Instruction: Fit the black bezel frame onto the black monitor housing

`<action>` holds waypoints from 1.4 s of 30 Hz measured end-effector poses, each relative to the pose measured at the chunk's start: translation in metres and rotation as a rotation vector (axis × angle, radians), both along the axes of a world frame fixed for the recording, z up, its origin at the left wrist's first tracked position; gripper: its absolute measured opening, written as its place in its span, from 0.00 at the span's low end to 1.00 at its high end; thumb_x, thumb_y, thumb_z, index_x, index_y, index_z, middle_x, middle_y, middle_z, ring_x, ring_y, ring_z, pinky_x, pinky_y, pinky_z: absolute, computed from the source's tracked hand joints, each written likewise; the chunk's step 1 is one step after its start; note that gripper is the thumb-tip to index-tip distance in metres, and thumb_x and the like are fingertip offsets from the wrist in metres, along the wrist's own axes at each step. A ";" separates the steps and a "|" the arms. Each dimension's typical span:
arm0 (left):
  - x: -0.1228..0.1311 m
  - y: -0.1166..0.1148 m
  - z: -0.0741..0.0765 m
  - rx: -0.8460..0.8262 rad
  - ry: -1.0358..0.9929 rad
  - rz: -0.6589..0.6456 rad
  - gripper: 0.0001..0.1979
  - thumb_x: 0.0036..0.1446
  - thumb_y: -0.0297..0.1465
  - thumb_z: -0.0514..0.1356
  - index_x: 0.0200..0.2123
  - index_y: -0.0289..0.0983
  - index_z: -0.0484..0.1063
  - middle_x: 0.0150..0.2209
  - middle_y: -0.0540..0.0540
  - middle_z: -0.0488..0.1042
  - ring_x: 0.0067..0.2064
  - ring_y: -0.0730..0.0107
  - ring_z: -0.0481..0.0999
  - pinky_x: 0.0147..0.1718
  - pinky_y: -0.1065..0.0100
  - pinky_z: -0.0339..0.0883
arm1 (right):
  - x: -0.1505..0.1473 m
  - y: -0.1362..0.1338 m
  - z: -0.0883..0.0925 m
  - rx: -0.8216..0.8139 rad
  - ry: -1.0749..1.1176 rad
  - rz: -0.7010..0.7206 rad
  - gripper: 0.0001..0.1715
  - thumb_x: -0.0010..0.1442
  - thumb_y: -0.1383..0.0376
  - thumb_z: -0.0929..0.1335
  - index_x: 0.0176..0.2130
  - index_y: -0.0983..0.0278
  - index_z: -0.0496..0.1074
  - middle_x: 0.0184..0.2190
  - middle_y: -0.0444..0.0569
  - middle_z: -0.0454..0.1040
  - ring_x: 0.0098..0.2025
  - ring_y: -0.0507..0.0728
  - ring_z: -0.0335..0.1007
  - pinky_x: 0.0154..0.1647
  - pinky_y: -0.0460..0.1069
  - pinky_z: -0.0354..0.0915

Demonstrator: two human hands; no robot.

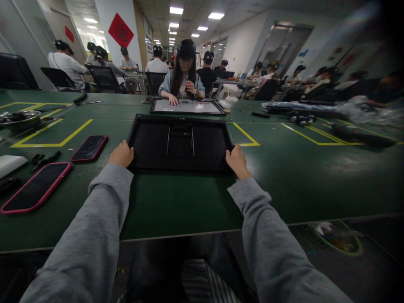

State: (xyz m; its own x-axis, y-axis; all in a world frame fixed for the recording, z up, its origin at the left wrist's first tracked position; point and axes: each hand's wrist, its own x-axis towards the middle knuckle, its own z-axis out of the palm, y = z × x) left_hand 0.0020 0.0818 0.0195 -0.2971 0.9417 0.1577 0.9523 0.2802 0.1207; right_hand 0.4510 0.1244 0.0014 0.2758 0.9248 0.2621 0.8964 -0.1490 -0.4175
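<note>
A wide black monitor housing [148, 139], its hollow inside facing me, is held in front of me over the green table. Metal rails and a small bracket [180, 131] show at its middle. My left hand [122, 154] grips the left side, fingers wrapped round the edge. On the opposite side my right hand [237, 161] is closed round the right edge, thumb on the front. Whether the housing's lower edge touches the table I cannot tell.
Two red-edged phones [89, 148] lie at left, near a metal bowl [20, 120]. Across the green table [189, 206] a person [185, 80] works on a flat panel [189, 106]. Plastic-wrapped parts [303, 108] lie at right; a green basket [355, 244] stands below the table edge.
</note>
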 end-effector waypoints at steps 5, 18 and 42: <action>-0.001 0.001 -0.002 0.008 -0.002 -0.010 0.33 0.66 0.37 0.44 0.67 0.21 0.55 0.59 0.24 0.70 0.59 0.41 0.72 0.55 0.49 0.66 | 0.000 0.001 0.000 0.006 0.005 0.002 0.31 0.68 0.63 0.60 0.65 0.76 0.58 0.58 0.71 0.70 0.59 0.69 0.70 0.57 0.58 0.64; -0.005 0.003 -0.004 0.006 -0.005 -0.020 0.32 0.66 0.37 0.45 0.66 0.23 0.55 0.59 0.24 0.70 0.59 0.41 0.73 0.55 0.49 0.66 | 0.000 0.000 -0.001 0.022 0.009 0.001 0.31 0.67 0.63 0.60 0.64 0.76 0.58 0.58 0.70 0.70 0.59 0.70 0.70 0.58 0.59 0.65; -0.012 0.006 -0.006 -0.009 -0.001 -0.057 0.32 0.66 0.39 0.44 0.67 0.23 0.55 0.60 0.24 0.69 0.60 0.42 0.72 0.56 0.49 0.66 | -0.002 -0.001 0.002 -0.009 0.019 -0.010 0.31 0.67 0.63 0.60 0.64 0.76 0.58 0.57 0.71 0.71 0.58 0.69 0.71 0.57 0.58 0.64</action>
